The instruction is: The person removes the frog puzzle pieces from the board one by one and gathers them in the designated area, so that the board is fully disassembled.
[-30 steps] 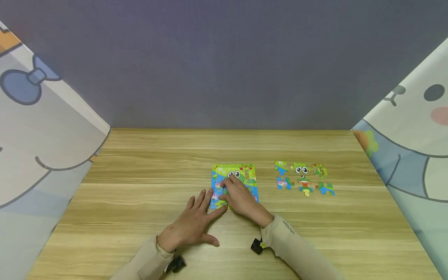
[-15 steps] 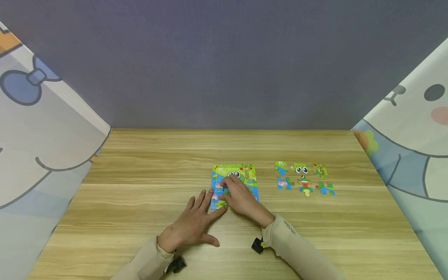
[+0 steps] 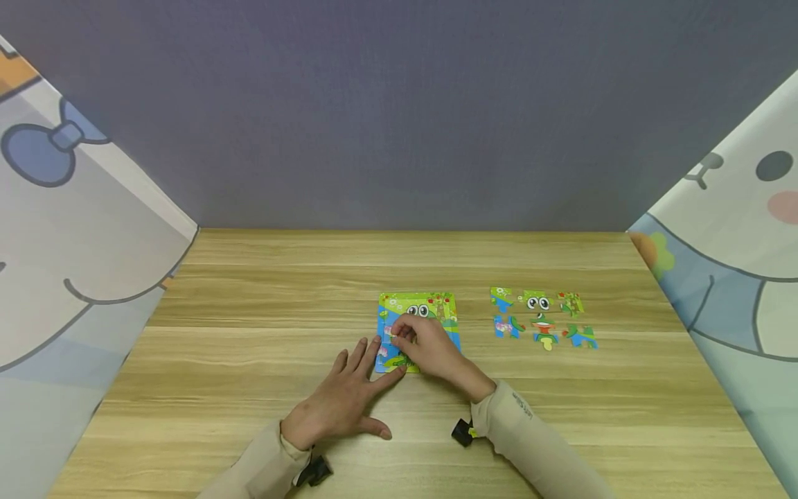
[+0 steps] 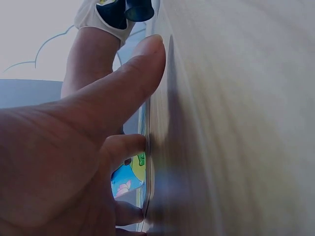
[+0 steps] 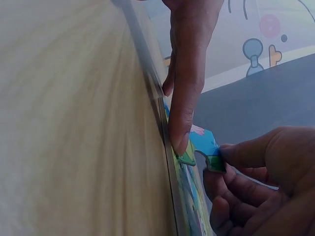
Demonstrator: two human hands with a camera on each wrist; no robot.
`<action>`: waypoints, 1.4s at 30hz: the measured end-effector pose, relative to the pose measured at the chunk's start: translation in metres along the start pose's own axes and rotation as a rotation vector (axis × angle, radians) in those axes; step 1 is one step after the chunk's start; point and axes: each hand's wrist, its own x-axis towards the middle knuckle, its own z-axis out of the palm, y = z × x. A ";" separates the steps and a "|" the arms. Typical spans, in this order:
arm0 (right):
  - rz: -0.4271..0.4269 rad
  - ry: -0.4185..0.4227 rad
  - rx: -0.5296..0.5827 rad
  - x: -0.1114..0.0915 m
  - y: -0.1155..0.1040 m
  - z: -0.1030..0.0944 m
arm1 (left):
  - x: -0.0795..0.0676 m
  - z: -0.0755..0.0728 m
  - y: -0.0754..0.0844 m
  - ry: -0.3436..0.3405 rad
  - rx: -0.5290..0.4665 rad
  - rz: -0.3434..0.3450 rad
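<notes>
A square jigsaw puzzle with a frog picture lies flat on the table. My right hand is over its middle. In the right wrist view the thumb and a finger of this hand pinch a blue puzzle piece with a pink flower and a green corner, tilted up from the puzzle. Spread at the puzzle's lower left is my left hand, fingers fairly straight, fingertips on its near and left edges. The left wrist view shows its thumb extended close over the tabletop.
Several loose puzzle pieces lie in two rows right of the puzzle, among them an eyes piece, a red-mouth piece and a blue-green piece. A grey wall panel rises behind the wooden table.
My right hand has shifted slightly right, its thumb and finger drawing together; the puzzle piece now shows in its pinch. My left hand has stayed in place.
</notes>
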 end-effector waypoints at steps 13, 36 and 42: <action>0.050 0.017 0.144 0.002 0.004 -0.006 | -0.001 -0.002 0.000 0.000 0.008 0.004; 0.110 0.039 0.222 -0.003 0.017 -0.038 | 0.001 -0.004 0.002 -0.024 -0.016 -0.003; 0.119 0.046 0.216 -0.009 0.024 -0.048 | 0.000 -0.004 0.002 -0.031 -0.031 -0.013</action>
